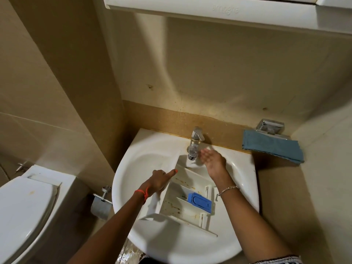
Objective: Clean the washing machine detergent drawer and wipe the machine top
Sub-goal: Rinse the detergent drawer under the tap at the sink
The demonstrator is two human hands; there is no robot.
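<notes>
Where the tan walls meet in the corner, toilet (24,206): white, lid down, on the person's left of the basin.
Sink (133,168): white, set against the back wall; the drawer lies in it.
Detergent drawer (182,187): white plastic, tilted across the basin, far end under the tap, compartments up, brown stains on floors and dividers.
Cloth (272,147): blue, folded, right of the sink, just under a chrome fitting (270,127).
Left hand (162,181): clasps the drawer's left side, fingers curled round the edge, thumb straight along the top; orange thread at the wrist.
Right hand (212,159): released, fingers loosely straight, palm toward the spout, just beside it, holding nothing; thin bracelet on the wrist.
Tap (195,143): chrome; whether water runs, I cannot tell.
Blue insert (200,201): in the drawer's near compartment.
</notes>
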